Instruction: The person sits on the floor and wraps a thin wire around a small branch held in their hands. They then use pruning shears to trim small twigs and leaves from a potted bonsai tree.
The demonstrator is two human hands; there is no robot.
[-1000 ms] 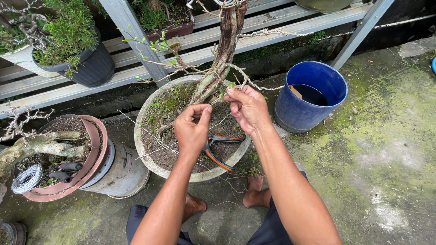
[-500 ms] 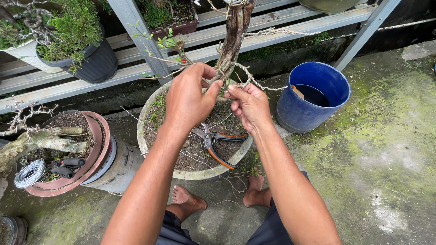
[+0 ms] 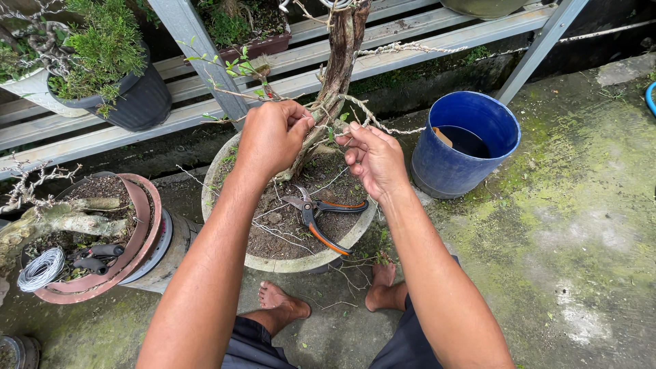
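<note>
A bare bonsai trunk rises from a round pale pot of dark soil. Thin wire-wrapped branches spread from it. My left hand is closed around a thin branch at the trunk's left side. Just to the right of the trunk, my right hand pinches a wired twig between its fingertips. Orange-handled pruning shears lie on the soil below both hands. My bare feet show under the pot.
A blue bucket stands to the right. At the left, a reddish pot holds a wire coil and a tool. A metal rack with potted plants runs behind. Mossy concrete lies right.
My left hand rose from the soil to the trunk and closed on a branch. My right hand shifted slightly along the wired twig. The shears became uncovered.
</note>
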